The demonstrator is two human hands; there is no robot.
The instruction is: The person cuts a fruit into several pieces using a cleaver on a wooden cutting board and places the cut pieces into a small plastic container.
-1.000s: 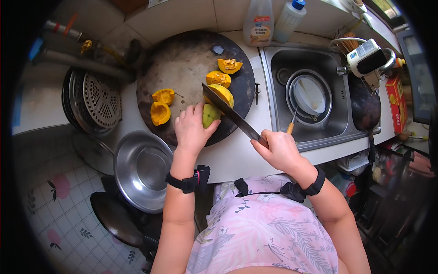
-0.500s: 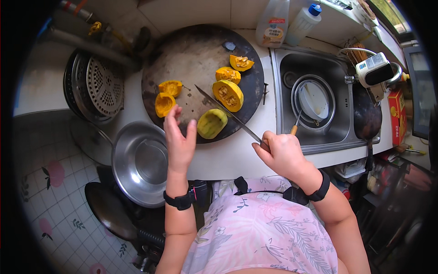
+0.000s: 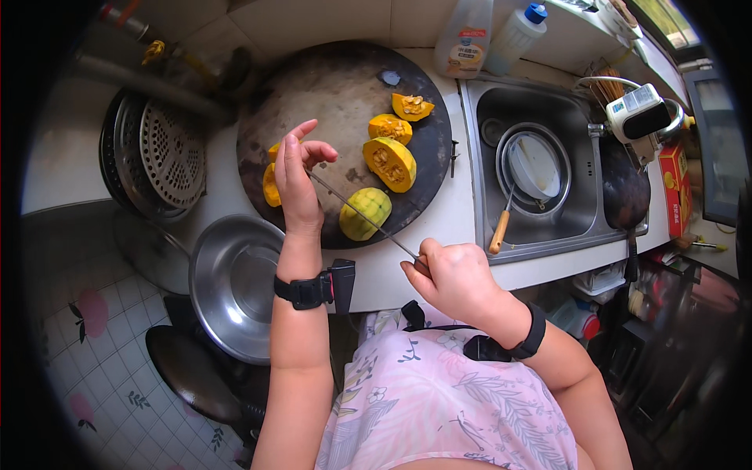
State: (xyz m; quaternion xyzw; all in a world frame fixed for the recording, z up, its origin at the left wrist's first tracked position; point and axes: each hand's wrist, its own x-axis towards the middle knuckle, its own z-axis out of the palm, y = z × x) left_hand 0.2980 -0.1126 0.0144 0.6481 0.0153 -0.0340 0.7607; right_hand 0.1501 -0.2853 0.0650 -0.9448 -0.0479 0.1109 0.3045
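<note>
My right hand (image 3: 460, 278) is closed round the handle of a kitchen knife (image 3: 341, 196), its thin blade slanting up to the left. The blade passes over a green-and-yellow pumpkin piece (image 3: 376, 205) lying skin side up near the front of the round cutting board (image 3: 321, 90). Beside the knife's tip, my left hand (image 3: 300, 184) hovers over the board with fingers apart, holding nothing. It partly covers orange pumpkin pieces (image 3: 271, 188) at the left. On the right of the board lie a large seeded pumpkin wedge (image 3: 389, 164) and two smaller ones (image 3: 412, 106).
A steel basin (image 3: 243, 274) stands left of my left forearm. Perforated steamer trays (image 3: 172, 153) lean at the far left. The sink (image 3: 556, 98) on the right holds a bowl (image 3: 539, 166) and a wooden-handled tool (image 3: 500, 229). Bottles (image 3: 464, 43) stand behind the board.
My right hand has moved left and nearer me with the knife, whose blade now crosses the green-yellow piece. My left hand has risen across the board and turned. The green-yellow piece has turned skin side up.
</note>
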